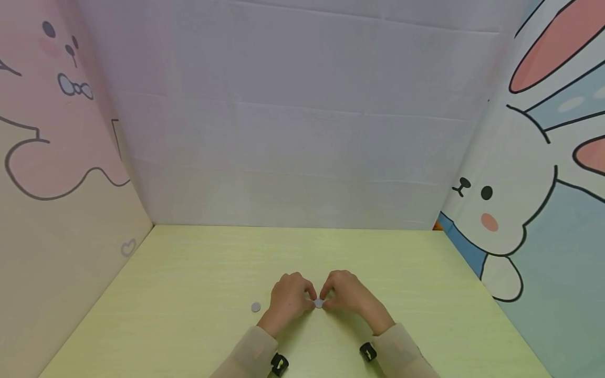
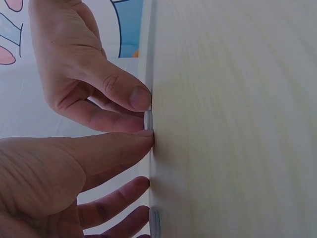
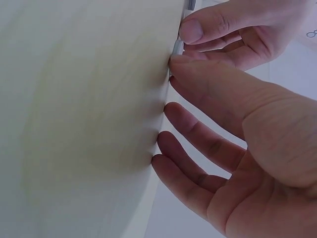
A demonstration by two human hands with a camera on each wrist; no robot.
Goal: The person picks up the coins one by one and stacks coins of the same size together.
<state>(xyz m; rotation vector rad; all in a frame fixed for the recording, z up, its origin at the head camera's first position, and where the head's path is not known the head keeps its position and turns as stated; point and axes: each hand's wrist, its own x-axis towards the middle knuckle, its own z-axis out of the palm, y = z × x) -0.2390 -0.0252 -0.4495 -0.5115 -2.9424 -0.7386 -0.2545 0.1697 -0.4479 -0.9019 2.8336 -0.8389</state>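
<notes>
A small, flat grey disc [image 1: 319, 303], coin-like, lies on the table between both hands. From its left side my left hand [image 1: 292, 296] holds its edge with thumb and forefinger. On the opposite side my right hand [image 1: 350, 295] does the same, the thumb [image 3: 193, 67] at the rim. Edge-on in the left wrist view, the disc [image 2: 148, 120] shows a line along its side, perhaps two thin layers. A second grey disc [image 1: 256, 307] lies flat just left of the left hand, untouched. The forefingers' contact is partly hidden.
The pale yellow wood-grain table [image 1: 203, 273] runs back to a white cloth wall [image 1: 302, 131]. Printed cartoon panels stand at the left [image 1: 71, 220] and right [image 1: 557, 252]. Each sleeve has a small black device [image 1: 280, 364] near the wrist.
</notes>
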